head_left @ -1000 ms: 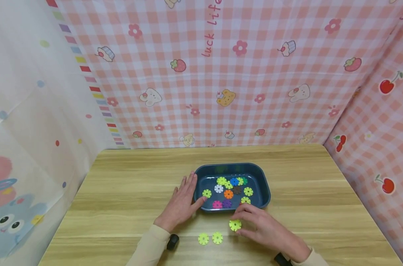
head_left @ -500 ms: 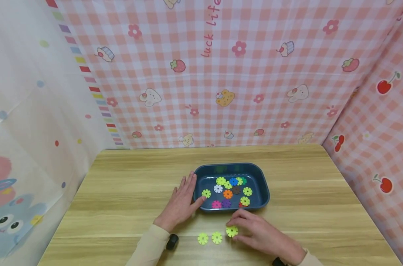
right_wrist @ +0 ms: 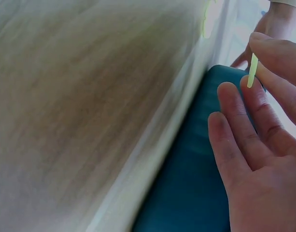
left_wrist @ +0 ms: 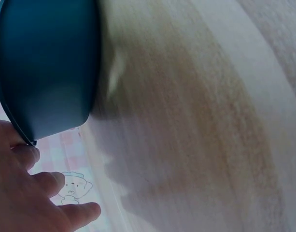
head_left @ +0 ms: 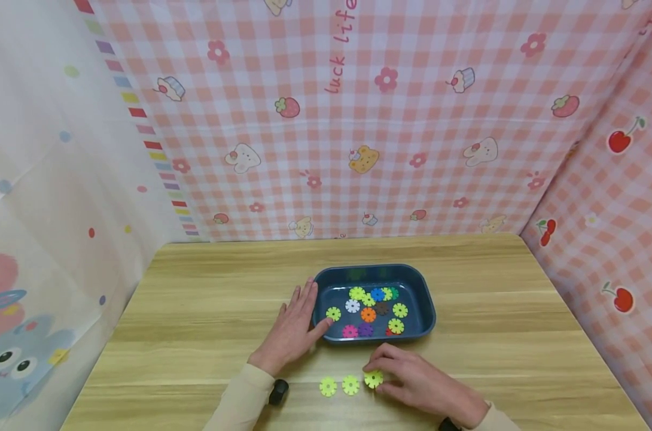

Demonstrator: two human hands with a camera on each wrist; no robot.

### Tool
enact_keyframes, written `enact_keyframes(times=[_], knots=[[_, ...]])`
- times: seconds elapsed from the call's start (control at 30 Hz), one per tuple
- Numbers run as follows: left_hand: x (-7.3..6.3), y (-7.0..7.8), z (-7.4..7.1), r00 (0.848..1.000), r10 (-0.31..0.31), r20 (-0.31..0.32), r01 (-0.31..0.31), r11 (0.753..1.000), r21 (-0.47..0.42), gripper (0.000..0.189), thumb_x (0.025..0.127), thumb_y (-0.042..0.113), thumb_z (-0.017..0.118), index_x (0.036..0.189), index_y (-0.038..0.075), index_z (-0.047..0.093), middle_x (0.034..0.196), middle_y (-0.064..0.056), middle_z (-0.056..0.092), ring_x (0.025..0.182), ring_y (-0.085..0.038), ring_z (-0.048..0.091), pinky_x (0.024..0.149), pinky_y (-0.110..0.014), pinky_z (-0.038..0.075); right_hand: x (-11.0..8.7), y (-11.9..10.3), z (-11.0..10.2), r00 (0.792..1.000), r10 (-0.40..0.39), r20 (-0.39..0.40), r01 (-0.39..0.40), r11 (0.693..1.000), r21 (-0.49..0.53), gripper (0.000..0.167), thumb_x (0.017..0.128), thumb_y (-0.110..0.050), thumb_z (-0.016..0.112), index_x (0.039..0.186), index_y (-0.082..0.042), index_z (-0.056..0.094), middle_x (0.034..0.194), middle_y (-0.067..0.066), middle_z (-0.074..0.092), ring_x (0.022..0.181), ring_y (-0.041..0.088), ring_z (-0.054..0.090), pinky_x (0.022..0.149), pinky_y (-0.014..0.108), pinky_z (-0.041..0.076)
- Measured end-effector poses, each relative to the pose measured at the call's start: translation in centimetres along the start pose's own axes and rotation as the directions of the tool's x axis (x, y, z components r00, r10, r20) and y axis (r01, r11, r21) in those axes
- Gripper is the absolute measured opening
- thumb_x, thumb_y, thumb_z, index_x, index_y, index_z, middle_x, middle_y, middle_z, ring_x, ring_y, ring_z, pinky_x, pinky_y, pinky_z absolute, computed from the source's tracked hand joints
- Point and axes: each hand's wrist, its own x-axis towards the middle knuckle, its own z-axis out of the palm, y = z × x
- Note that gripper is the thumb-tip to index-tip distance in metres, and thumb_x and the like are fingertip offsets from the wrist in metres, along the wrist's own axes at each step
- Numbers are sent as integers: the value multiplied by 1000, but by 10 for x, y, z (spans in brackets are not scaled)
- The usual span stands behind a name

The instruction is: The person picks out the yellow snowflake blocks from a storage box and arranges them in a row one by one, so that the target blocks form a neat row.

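Note:
With thumb and fingers, my right hand [head_left: 412, 377] pinches a yellow-green notched plastic disc [head_left: 373, 379] close over the table, in front of the tray. The right wrist view shows that disc [right_wrist: 252, 71] edge-on, its other fingers spread. Two matching discs, the left one [head_left: 328, 387] and the middle one [head_left: 350, 385], lie flat in a row to its left. My left hand [head_left: 291, 335] rests at the left end of the dark blue tray [head_left: 430, 317], fingers straight along its side and thumb over the front rim. In the left wrist view, fingers [left_wrist: 51, 183] spread beside the tray wall.
Several notched discs lie inside the tray, among them a white one [head_left: 352, 306], an orange one [head_left: 368, 315], a pink one [head_left: 350, 331] and a blue one [head_left: 377, 294]. A patterned cloth [head_left: 326, 120] hangs behind the wooden table [head_left: 224, 287].
My right hand has moved toward me and slightly left with the pinched disc, from near the tray's front rim to the right end of the row. My left hand has stayed in place.

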Motion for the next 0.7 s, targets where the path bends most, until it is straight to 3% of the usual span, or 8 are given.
enact_keyframes(times=[0.33,0.7], knots=[[0,0,0,1000,10,-2,-10,1000,6,87,104,57,51,166,7,15,174,-7,8,158,-37,10,122,-66,19,5,1,2,991,90,97,-91,996,2,28,99,-22,72,127,-17,72,123,-13,61,107,-1,58,92,26,56],[0,0,-1,1000,11,-2,-11,1000,11,87,104,58,51,166,7,16,174,-6,8,158,-37,10,122,-66,19,7,4,2,991,81,108,-77,996,-43,28,97,-18,75,124,-19,72,121,-13,65,111,4,60,97,29,55]])
